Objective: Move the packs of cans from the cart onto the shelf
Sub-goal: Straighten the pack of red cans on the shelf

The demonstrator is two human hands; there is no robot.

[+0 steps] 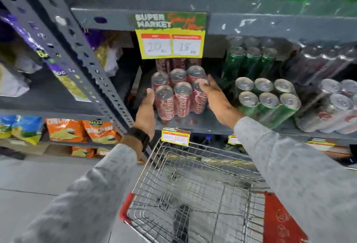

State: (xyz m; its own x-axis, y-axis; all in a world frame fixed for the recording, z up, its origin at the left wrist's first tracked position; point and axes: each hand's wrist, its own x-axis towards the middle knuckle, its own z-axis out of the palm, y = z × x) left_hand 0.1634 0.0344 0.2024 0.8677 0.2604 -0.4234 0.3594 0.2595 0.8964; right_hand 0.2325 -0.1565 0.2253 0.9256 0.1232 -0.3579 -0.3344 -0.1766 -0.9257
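Note:
A shrink-wrapped pack of red cans [178, 93] stands on the grey shelf [202, 124], under the yellow price sign. My left hand [146, 111] presses against its left side and my right hand [216, 97] holds its right side, fingers over a can top. Both hands grip the pack. More red cans stand behind it. The wire cart [195, 190] is directly below my arms, and no packs show in its basket.
A pack of green cans [268, 99] stands right of the red one, with silver cans [336, 107] beyond it. A slotted shelf upright [92, 68] rises just left of my left hand. Chip bags [81, 130] fill the lower left shelves.

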